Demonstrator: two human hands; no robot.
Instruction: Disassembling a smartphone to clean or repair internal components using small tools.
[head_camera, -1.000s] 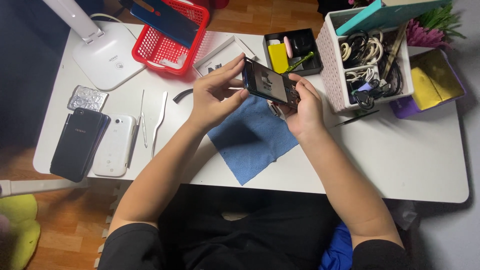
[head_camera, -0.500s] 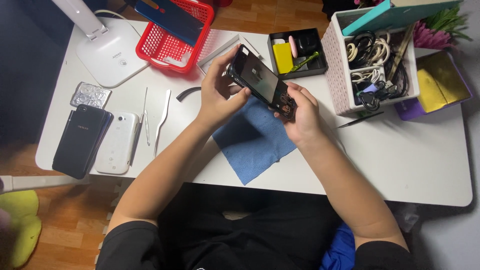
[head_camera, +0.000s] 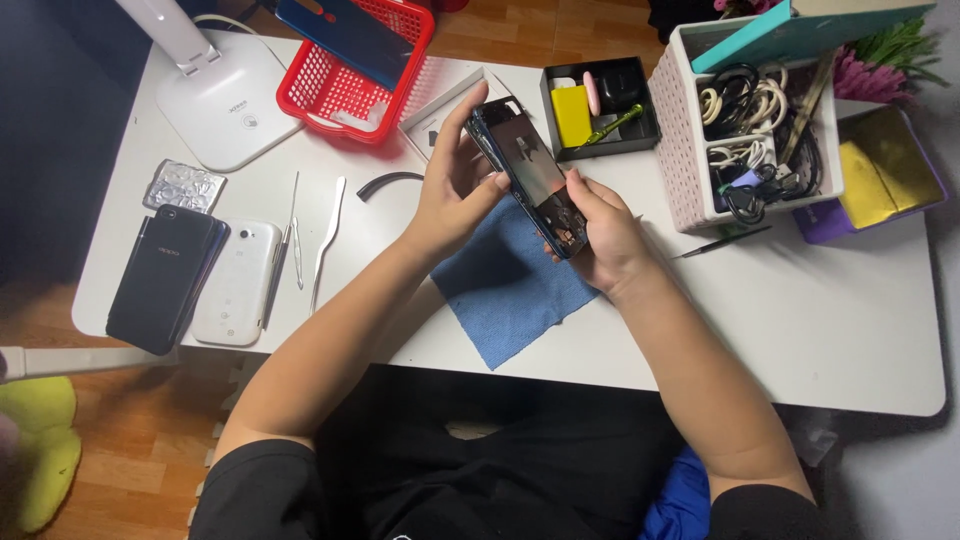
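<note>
The person's left hand and right hand together hold a dark, opened smartphone body with a blue rim, tilted above a square blue microfibre cloth that lies flat on the white table. The left hand's fingers are curled around the phone's upper left edge, with the thumb pressed against its side; the right hand grips the lower end from beneath, fingers wrapped closed around the frame. The phone is held clear of the cloth, its exposed inside facing up towards the camera. To the left on the table lie a black smartphone and, just beside it, a white smartphone, with a crinkled silver foil blister pack near their top ends. Next to the white phone rest thin metal tools and a white plastic pry stick. A short curved black strip lies near the left wrist. Farther back stand the white base of a desk lamp and a red plastic mesh basket holding a dark blue flat panel. Behind the phone sits a black tray with a yellow block inside. To the right stands a pale pink perforated bin filled with coiled cables, and a purple box beside it.
</note>
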